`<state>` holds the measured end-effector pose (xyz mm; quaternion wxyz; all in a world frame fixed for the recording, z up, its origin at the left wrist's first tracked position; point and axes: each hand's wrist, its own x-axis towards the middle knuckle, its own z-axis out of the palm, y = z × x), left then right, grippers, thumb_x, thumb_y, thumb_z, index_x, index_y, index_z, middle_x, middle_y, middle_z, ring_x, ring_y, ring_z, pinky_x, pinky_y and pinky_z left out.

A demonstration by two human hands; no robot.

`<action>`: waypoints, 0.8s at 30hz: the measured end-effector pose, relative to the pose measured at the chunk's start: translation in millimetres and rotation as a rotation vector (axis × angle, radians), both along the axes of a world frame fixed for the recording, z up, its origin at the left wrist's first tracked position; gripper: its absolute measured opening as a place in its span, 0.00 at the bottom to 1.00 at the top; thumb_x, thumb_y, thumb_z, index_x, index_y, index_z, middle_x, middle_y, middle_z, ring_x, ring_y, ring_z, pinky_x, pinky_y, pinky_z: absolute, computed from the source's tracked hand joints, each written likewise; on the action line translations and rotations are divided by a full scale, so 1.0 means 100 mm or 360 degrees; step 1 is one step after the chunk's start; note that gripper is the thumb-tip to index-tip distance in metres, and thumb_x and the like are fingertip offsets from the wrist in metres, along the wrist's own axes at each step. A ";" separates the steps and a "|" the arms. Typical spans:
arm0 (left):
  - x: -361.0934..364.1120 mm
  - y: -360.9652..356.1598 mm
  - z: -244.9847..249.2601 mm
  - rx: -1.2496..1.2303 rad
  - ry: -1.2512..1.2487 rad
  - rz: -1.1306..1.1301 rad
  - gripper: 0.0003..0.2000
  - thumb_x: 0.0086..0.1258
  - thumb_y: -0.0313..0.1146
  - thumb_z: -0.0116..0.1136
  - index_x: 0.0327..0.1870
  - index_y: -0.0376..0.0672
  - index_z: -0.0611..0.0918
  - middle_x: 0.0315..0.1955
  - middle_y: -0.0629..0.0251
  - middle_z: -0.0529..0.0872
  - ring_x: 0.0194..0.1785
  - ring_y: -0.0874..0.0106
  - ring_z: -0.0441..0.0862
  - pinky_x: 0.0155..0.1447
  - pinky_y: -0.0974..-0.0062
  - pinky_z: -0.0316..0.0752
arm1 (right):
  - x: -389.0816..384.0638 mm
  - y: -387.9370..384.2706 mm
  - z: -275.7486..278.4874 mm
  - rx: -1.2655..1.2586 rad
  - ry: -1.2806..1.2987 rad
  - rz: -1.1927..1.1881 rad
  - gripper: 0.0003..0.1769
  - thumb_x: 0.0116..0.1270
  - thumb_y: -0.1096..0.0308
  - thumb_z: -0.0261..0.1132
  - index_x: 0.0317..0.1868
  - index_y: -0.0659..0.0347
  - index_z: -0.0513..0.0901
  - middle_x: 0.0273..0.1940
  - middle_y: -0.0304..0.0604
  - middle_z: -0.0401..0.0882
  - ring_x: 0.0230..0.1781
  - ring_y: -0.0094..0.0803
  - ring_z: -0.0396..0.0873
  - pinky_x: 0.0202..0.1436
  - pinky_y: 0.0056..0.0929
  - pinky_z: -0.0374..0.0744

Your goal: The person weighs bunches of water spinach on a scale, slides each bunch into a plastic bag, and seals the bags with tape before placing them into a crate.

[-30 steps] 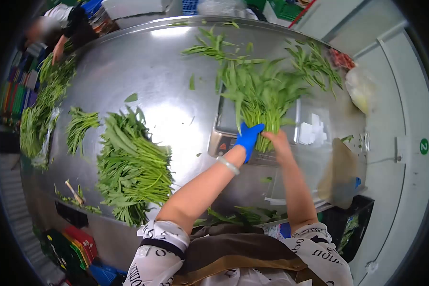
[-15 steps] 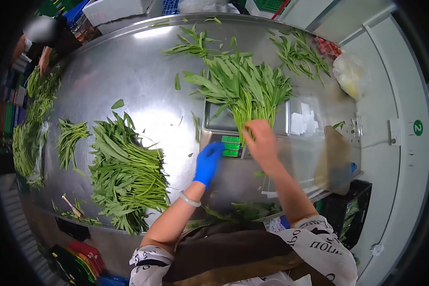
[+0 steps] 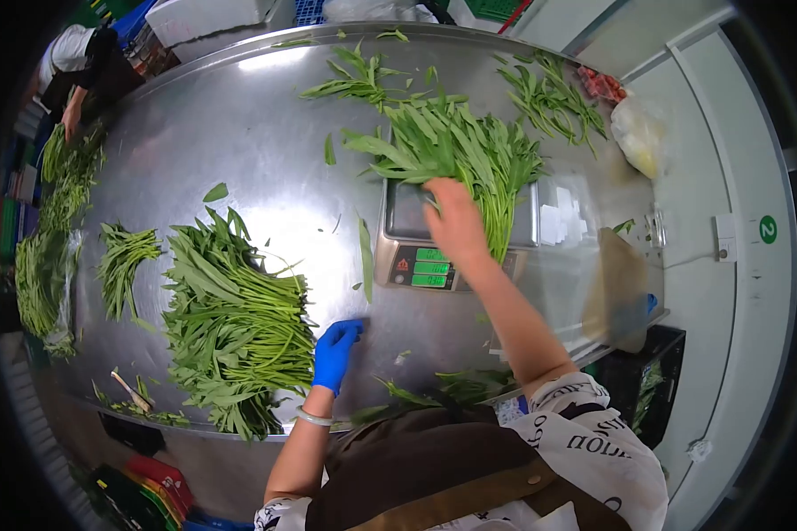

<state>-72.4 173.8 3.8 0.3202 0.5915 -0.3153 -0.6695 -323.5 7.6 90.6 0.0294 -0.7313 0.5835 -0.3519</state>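
Observation:
A broad bunch of water spinach lies across the steel tray of a digital scale, its stems toward me. My bare right hand is over the tray at the bunch's left side. Its fingers are curled round a few leafy stems, partly hidden by the hand. My left hand, in a blue glove, hovers above the table with nothing in it, its fingers loosely apart and pointing right. Just left of it sits a large pile of water spinach, stems facing right. The scale's green display is lit, but its digits are blurred.
Smaller greens lie at the back right, near a knotted clear bag and a red-filled bag. A small bunch rests at left. White labels lie beside the scale. Another person's hand touches greens at far left.
My right hand has moved up and left from the stem ends to the leafy part of the bunch. My left hand has drawn back from the display, down and left toward the pile.

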 end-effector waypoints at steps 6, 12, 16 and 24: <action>0.02 -0.20 0.25 -0.0286 -0.0024 0.0006 0.08 0.69 0.28 0.55 0.44 0.35 0.83 0.38 0.64 0.85 0.40 0.76 0.81 0.50 0.78 0.75 | -0.03 -0.01 0.10 0.0285 -0.0601 0.0081 0.08 0.59 0.77 0.63 0.40 0.65 0.79 0.36 0.48 0.80 0.34 0.41 0.81 0.40 0.33 0.78; 0.48 -0.48 0.62 -0.1024 -0.1012 -0.0026 0.06 0.65 0.25 0.59 0.41 0.38 0.84 0.35 0.61 0.85 0.39 0.67 0.81 0.46 0.73 0.74 | 0.74 0.18 -0.19 0.0850 -0.0686 0.0539 0.07 0.62 0.71 0.63 0.39 0.64 0.81 0.38 0.47 0.81 0.37 0.41 0.81 0.42 0.34 0.78; 0.84 -0.52 0.59 -0.1361 -0.1646 -0.0277 0.07 0.60 0.25 0.62 0.40 0.41 0.82 0.36 0.58 0.83 0.41 0.58 0.78 0.46 0.64 0.72 | 1.46 0.27 -0.76 0.0835 -0.0446 0.0805 0.14 0.62 0.64 0.64 0.45 0.63 0.81 0.40 0.49 0.82 0.46 0.43 0.77 0.52 0.39 0.75; 1.17 -0.22 0.17 -0.1461 -0.1846 -0.0412 0.11 0.56 0.26 0.62 0.40 0.40 0.78 0.37 0.58 0.79 0.44 0.56 0.75 0.49 0.60 0.69 | 2.45 -0.01 -1.37 0.1908 -0.0328 0.0998 0.54 0.42 0.32 0.72 0.59 0.68 0.74 0.51 0.58 0.80 0.54 0.46 0.78 0.59 0.37 0.73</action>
